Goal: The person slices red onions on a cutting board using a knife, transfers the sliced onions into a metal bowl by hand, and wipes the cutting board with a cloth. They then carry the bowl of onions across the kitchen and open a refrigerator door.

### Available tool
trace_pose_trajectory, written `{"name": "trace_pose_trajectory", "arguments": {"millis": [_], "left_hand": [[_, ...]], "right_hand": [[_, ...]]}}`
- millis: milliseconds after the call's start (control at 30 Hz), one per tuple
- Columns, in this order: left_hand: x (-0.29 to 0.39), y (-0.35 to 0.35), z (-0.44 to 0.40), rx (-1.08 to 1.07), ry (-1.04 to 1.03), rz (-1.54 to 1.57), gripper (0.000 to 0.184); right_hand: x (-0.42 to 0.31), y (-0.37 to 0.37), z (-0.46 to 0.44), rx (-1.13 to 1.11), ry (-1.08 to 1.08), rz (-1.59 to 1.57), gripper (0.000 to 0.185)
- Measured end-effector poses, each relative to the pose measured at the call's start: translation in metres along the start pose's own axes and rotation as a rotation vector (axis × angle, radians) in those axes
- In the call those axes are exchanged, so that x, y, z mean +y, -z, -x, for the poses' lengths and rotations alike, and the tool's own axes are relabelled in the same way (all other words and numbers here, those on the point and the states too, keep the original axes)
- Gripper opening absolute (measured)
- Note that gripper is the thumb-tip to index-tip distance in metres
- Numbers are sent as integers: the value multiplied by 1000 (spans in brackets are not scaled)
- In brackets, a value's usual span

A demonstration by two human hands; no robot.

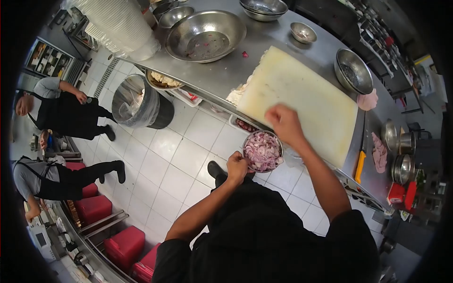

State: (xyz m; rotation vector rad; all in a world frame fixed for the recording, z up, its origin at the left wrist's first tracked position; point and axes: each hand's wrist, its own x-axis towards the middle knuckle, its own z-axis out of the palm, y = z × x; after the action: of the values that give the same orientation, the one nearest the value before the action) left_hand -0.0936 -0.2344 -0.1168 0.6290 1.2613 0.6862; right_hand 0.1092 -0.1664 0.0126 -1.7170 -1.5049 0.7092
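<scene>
My left hand point(237, 166) is closed on the rim of a metal bowl point(281, 152), holding it just off the counter's near edge. Sliced red onion point(262, 150) fills the bowl. My right hand point(286, 123) is over the near edge of a large pale cutting board point(302, 89). Motion smears its curled fingers, and I cannot tell whether anything is in them. A knife with an orange handle point(360, 166) lies to the right of the board.
A wide metal bowl point(205, 35) and a stack of white containers point(111, 23) stand at the counter's left. Another metal bowl point(354, 70) and a pink cloth point(379, 153) are to the right. Below is a lined bin point(137, 101). Two people in black aprons point(71, 113) stand at left.
</scene>
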Motion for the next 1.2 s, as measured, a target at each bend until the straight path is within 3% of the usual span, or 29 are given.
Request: {"name": "trace_pose_trajectory", "arguments": {"millis": [167, 267, 367, 433, 500, 533, 567, 667, 767, 933, 1033, 1100, 1200], "left_hand": [[11, 7, 5, 7, 10, 38, 18], [15, 14, 8, -8, 22, 48, 20], [23, 20, 12, 8, 29, -15, 19], [25, 31, 14, -2, 33, -30, 18], [32, 44, 19, -33, 25, -38, 19], [36, 51, 20, -6, 48, -112, 20], [34, 65, 17, -19, 57, -117, 19], [72, 79, 48, -17, 80, -120, 17], [118, 81, 80, -4, 94, -195, 19], [182, 56, 119, -6, 28, -189, 21], [208, 27, 120, -46, -16, -230, 20], [220, -2, 116, -92, -61, -254, 18], [228, -47, 97, -183, -96, -298, 19]], "right_hand": [[17, -14, -144, 330, 75, 196, 19], [29, -36, -168, 343, -19, 319, 15], [27, -43, -146, 188, 111, 428, 11], [38, -57, -109, -166, 104, 489, 13], [-26, -39, -15, -537, -62, 228, 16], [-36, -42, 18, -614, 72, 311, 26], [-21, -54, 46, -504, 265, 17, 16], [-43, 1, 60, -241, 17, 14, 17], [-23, 73, 75, 55, -164, -326, 11], [50, 170, 141, 502, -283, -413, 7], [103, 216, 193, 778, -474, -57, 12], [155, 233, 229, 950, -411, 92, 18], [183, 253, 261, 996, -517, 437, 20]]}}
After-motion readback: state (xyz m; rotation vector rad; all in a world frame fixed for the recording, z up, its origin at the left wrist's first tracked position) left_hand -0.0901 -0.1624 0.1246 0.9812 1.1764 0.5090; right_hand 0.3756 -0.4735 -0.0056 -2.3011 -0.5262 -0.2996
